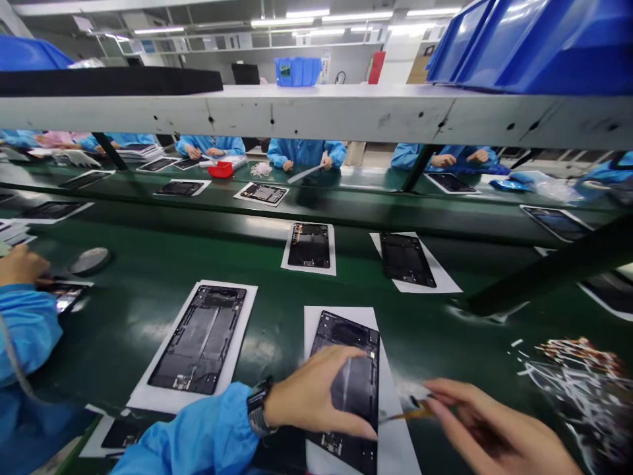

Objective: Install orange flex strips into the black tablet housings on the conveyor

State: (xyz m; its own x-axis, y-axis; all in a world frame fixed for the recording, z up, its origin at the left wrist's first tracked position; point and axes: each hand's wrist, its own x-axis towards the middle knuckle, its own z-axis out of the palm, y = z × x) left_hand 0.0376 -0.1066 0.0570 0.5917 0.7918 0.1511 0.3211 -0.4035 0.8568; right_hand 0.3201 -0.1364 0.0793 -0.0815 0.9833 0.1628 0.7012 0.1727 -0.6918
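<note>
Just in front of me an open black tablet housing (pixel 346 389) lies on a white paper sheet (pixel 390 422), slightly askew. My left hand (pixel 316 392) is over it, thumb and fingers spread, the thumb reaching toward its right edge. To the right, my right hand (pixel 479 422) pinches a thin orange flex cable (pixel 415 414) between thumb and fingers. The cable's dark end points at the housing's right side; its fine detail is blurred. Another tablet housing (pixel 202 340) lies on paper to the left of my left hand.
Further tablet housings on paper (pixel 309 245) (pixel 406 259) lie beyond. A pile of white and orange scraps (pixel 583 376) is at right, near a dark post (pixel 548 270). A shelf (pixel 316 115) with blue bins (pixel 534 46) crosses above. A co-worker's sleeve (pixel 30 330) is at left; others sit opposite.
</note>
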